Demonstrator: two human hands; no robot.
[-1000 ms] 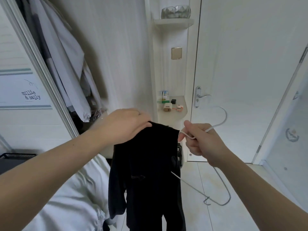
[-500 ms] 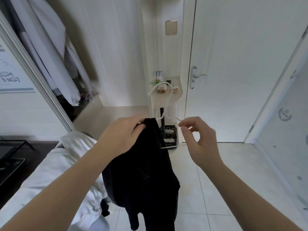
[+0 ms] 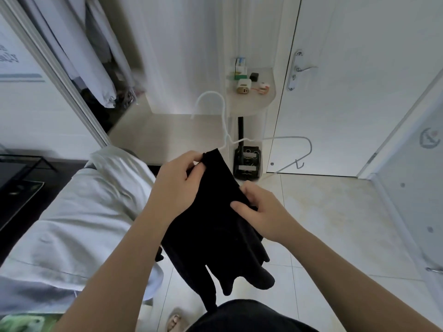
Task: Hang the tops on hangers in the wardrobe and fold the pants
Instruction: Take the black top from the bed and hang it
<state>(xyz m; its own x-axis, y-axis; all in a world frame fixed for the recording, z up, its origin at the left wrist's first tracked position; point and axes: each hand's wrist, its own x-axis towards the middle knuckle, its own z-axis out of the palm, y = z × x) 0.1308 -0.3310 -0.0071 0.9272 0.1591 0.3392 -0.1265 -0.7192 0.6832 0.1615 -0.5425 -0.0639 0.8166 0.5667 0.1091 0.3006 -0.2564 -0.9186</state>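
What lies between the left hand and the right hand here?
Head view: only the black top, its edge running from the left hand down to the right hand, both gripping it. The white hanger sticks out above them, not between.

Dark lettering on the white panel [image 3: 12,58] at the left edge is cropped and blurred; no text is readable.

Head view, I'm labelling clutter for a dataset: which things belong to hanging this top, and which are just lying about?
In the job: black top, white wire hanger, left hand and right hand holding the top, hung clothes in the wardrobe.
Lying about: white charger and small boxes on the corner shelf, door handle, white bedsheet.
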